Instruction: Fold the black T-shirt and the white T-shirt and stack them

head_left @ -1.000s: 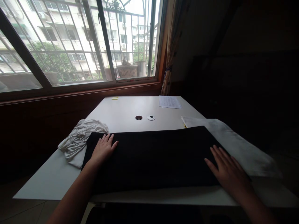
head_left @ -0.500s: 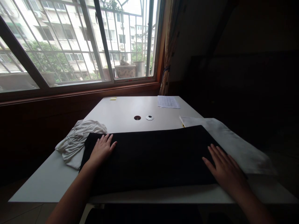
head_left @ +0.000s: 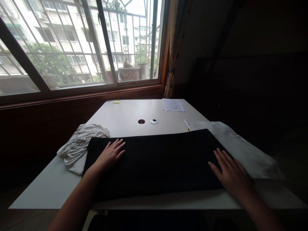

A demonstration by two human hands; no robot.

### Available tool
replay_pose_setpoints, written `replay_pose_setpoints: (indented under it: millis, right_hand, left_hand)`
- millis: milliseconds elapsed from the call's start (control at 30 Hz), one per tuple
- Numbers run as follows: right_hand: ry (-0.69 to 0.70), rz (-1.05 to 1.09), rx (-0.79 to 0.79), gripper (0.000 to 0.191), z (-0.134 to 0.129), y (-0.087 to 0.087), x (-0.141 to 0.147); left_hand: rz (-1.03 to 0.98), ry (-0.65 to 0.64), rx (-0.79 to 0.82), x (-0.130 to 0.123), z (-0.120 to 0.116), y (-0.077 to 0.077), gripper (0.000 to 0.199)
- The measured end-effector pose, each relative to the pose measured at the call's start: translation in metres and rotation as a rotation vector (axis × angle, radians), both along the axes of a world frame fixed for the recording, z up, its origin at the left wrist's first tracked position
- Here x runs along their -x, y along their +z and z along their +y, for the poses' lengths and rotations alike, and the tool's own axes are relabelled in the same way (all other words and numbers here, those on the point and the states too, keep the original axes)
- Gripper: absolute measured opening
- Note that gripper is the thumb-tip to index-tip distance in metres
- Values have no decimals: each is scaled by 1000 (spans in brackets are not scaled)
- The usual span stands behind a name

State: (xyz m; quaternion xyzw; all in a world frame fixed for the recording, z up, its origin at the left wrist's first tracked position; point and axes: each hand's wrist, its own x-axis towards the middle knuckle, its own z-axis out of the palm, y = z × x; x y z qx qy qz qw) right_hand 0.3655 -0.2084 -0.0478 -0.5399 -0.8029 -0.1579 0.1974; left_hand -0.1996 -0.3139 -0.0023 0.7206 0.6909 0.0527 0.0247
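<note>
A black cloth (head_left: 158,163), folded into a long rectangle, lies flat across the near part of the white table (head_left: 125,117). On its left part rests my left hand (head_left: 110,155), palm down with the fingers spread. My right hand (head_left: 228,170) lies on the cloth's right end, its fingers stretched out and the thumb apart. Neither hand grips anything. A crumpled whitish cloth (head_left: 80,146) touches the black cloth's left side. At the right, a translucent white sheet or bag (head_left: 240,150) lies beside and partly beneath the black cloth.
Papers (head_left: 173,105) lie at the table's far right edge and a yellow note (head_left: 116,101) at the far left. Near the middle are a round hole (head_left: 141,122) and a white ring-shaped piece (head_left: 154,121). A barred window and a curtain (head_left: 170,77) stand beyond.
My left hand has slid a little to the right over the black cloth. My right hand and the cloths have stayed in place.
</note>
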Motion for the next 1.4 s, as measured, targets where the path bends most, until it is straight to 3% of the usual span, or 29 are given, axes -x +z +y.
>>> replay_pose_setpoints:
  millis: [800,933,1067,1233,1333,1400]
  right_hand:
    - [0,-1,45,75,1,1,-3]
    - [-31,-44,86,73,4,10,0]
    - [34,-82,125,70,11,36,37]
    - [248,-91,306,74,25,69,122]
    - [361,-115,449,77,38,72,160]
    - [370,-130,543,79,51,68,171]
  left_hand:
    - [39,28,-28,1,1,-6,56]
    - [76,47,-18,-4,1,-5,58]
    - [110,54,-23,-4,2,-9,60]
    - [138,46,-36,-1,4,-14,60]
    - [139,47,-15,0,4,-13,60]
    - [144,52,4,0,4,-13,61]
